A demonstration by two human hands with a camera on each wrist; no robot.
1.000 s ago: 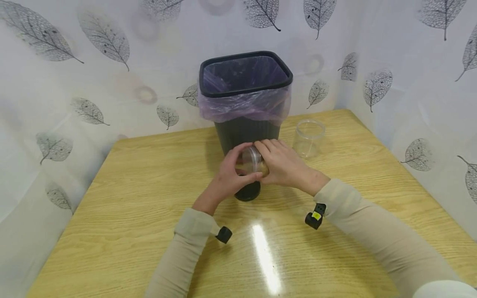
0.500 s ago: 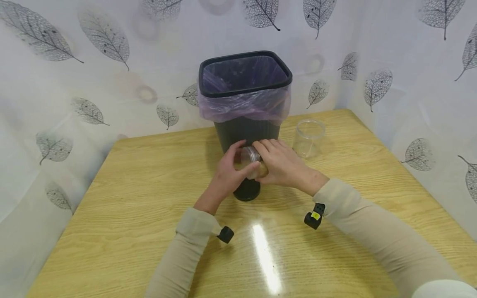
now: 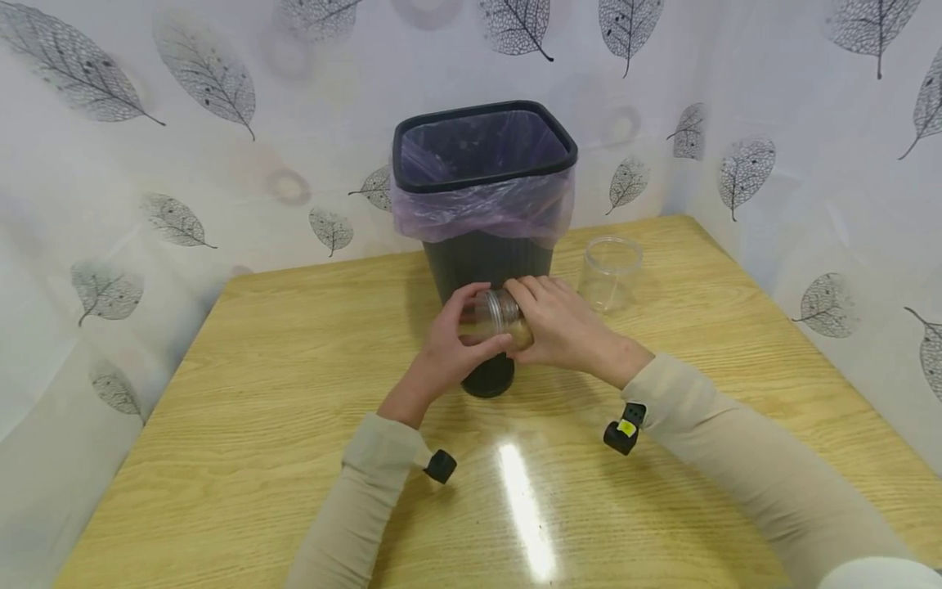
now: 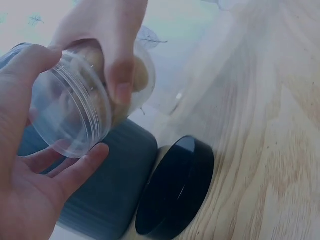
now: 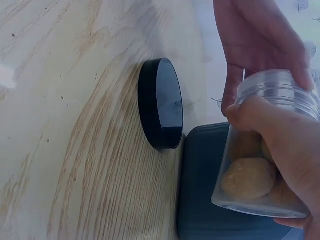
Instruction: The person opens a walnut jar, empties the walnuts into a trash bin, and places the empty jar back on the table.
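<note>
A clear jar [image 3: 491,317] with a threaded neck lies tilted on its side between my two hands, off the table. Round tan nuts [image 5: 249,178], walnut-like, fill its lower part. My right hand [image 3: 562,323] grips the jar's body, thumb across its side. Thumb and fingers of my left hand [image 3: 450,348] curl around the jar's mouth; in the left wrist view, the thumb is at the upper rim and the fingertips [image 4: 99,150] are at the lower rim. Below the jar, a round black lid [image 3: 489,379] lies on the wooden table [image 3: 309,409].
A black bin [image 3: 486,260] with a purple liner bag [image 3: 482,204] stands just behind my hands. To the right of it is a clear, lidless jar [image 3: 609,278]. Leaf-print curtains [image 3: 294,123] hang around the table's back and sides.
The left fingers and thumb loosen and shift a little around the jar's mouth, then close in again. My right hand keeps its grip, and the jar has barely moved.
</note>
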